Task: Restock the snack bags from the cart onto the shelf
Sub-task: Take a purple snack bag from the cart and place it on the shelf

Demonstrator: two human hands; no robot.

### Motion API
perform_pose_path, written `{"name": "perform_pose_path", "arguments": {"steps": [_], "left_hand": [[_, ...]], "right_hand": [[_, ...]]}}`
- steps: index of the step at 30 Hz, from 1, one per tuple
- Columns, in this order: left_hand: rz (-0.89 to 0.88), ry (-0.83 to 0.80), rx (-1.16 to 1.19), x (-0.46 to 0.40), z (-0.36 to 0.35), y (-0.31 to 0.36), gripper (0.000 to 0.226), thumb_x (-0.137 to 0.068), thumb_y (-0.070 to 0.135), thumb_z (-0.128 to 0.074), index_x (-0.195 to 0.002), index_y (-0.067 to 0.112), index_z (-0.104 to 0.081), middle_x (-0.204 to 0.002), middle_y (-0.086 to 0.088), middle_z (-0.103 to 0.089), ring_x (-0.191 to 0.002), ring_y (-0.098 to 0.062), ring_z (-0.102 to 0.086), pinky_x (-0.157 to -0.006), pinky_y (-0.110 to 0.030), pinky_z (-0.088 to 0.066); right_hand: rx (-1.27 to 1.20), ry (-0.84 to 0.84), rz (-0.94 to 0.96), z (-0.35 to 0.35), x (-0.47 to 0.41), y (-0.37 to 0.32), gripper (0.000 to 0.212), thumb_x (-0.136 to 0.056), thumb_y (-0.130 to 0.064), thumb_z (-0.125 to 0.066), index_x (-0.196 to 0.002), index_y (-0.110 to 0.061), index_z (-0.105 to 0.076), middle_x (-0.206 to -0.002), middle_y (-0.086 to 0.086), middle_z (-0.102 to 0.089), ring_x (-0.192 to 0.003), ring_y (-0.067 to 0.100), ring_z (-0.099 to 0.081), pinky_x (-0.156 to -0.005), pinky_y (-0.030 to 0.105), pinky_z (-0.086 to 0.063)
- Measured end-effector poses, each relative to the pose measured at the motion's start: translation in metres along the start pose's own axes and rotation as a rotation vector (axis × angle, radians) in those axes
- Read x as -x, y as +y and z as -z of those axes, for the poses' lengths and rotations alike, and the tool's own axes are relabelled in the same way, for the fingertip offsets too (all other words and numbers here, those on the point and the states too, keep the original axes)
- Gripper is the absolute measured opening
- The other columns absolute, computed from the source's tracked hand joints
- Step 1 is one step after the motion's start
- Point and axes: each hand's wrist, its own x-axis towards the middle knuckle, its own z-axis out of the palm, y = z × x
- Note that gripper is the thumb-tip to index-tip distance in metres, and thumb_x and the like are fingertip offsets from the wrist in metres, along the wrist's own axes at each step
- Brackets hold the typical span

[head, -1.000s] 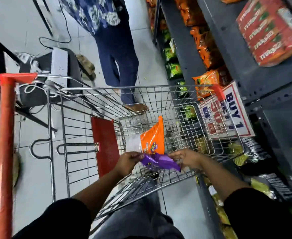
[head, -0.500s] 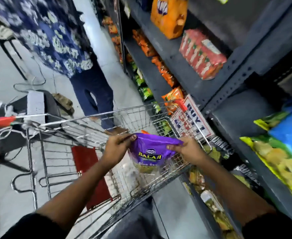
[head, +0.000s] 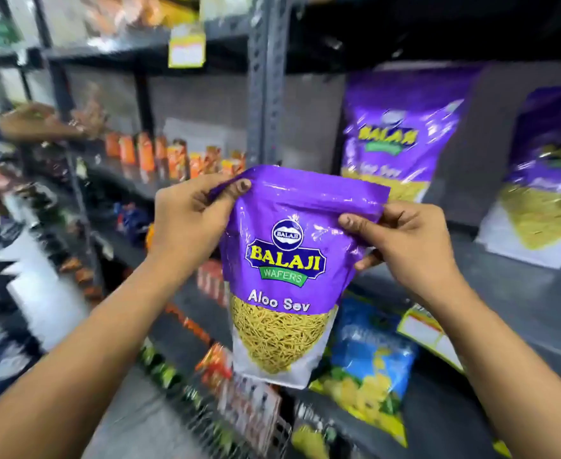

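Note:
A purple Balaji Aloo Sev bag (head: 284, 270) hangs upright in front of me, held by its top corners. My left hand (head: 188, 220) pinches the top left corner and my right hand (head: 401, 243) grips the top right edge. Behind it, on the grey shelf (head: 521, 293), stand two matching purple bags: one (head: 398, 134) just right of the upright post and another (head: 544, 180) at the far right, leaning back. The cart's wire edge (head: 249, 422) shows blurred at the bottom centre.
A blue and yellow snack bag (head: 368, 369) sits on the shelf below. A grey perforated post (head: 265, 87) divides the shelving. Orange packets (head: 159, 157) line a shelf to the left. Another person's arm (head: 37, 122) reaches in at far left.
I have lifted the purple bag out of the cart up to the level of the shelf with the matching bags, and my view has swung from the cart to the shelving.

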Motion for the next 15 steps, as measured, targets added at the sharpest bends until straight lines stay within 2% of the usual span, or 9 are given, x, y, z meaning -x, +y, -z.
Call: {"name": "perform_pose_path", "arguments": {"steps": [1, 3, 5, 7, 11, 15], "left_hand": [[-0.061, -0.020, 0.005, -0.015, -0.014, 0.021, 0.014, -0.083, 0.033, -0.068, -0.096, 0.028, -0.072, -0.060, 0.018, -0.067, -0.055, 0.009, -0.046, -0.056, -0.025, -0.042], [-0.107, -0.057, 0.020, -0.040, -0.038, 0.054, 0.014, -0.084, 0.038, -0.065, -0.088, 0.028, -0.074, -0.054, 0.010, -0.062, -0.049, 0.006, -0.045, -0.052, -0.028, -0.042], [-0.056, -0.132, 0.122, -0.061, -0.067, 0.081, 0.015, -0.085, 0.036, -0.065, -0.080, 0.025, -0.072, -0.039, 0.000, -0.058, -0.034, -0.004, -0.050, -0.038, -0.025, -0.042], [0.001, -0.224, 0.200, -0.077, -0.099, 0.102, 0.013, -0.087, 0.032, -0.064, -0.082, 0.021, -0.069, -0.032, -0.003, -0.056, -0.026, -0.012, -0.052, -0.029, -0.019, -0.040], [0.044, -0.370, 0.287, -0.092, -0.163, 0.120, 0.025, -0.086, 0.034, -0.064, -0.081, 0.009, -0.065, -0.036, -0.007, -0.059, -0.032, -0.019, -0.060, -0.038, -0.023, -0.049], [0.089, -0.433, 0.297, -0.093, -0.217, 0.126, 0.037, -0.085, 0.034, -0.065, -0.082, -0.002, -0.060, -0.054, -0.025, -0.063, -0.038, -0.026, -0.064, -0.050, -0.033, -0.052]], "right_hand": [[0.009, 0.064, 0.057, 0.016, -0.004, -0.021, 0.008, -0.078, -0.004, -0.074, -0.073, -0.011, -0.075, -0.064, 0.012, -0.064, -0.043, 0.012, -0.051, -0.036, 0.019, -0.051], [0.037, 0.161, 0.138, 0.046, -0.013, -0.055, 0.015, -0.080, -0.006, -0.073, -0.067, -0.012, -0.073, -0.059, 0.008, -0.059, -0.041, 0.007, -0.047, -0.037, 0.019, -0.052], [0.074, 0.244, 0.178, 0.077, -0.020, -0.080, 0.019, -0.083, -0.007, -0.072, -0.066, -0.015, -0.072, -0.055, 0.002, -0.057, -0.040, 0.005, -0.048, -0.039, 0.020, -0.053], [0.125, 0.288, 0.181, 0.107, -0.026, -0.096, 0.013, -0.084, -0.009, -0.070, -0.071, -0.012, -0.072, -0.057, 0.004, -0.060, -0.041, 0.006, -0.051, -0.040, 0.020, -0.054], [0.163, 0.397, 0.151, 0.163, -0.031, -0.103, 0.019, -0.083, -0.011, -0.072, -0.064, -0.014, -0.071, -0.050, -0.003, -0.061, -0.045, 0.009, -0.048, -0.041, 0.019, -0.055], [0.193, 0.484, 0.112, 0.209, -0.040, -0.094, 0.027, -0.079, -0.013, -0.076, -0.053, -0.015, -0.069, -0.053, 0.000, -0.062, -0.048, 0.008, -0.052, -0.042, 0.018, -0.053]]}}
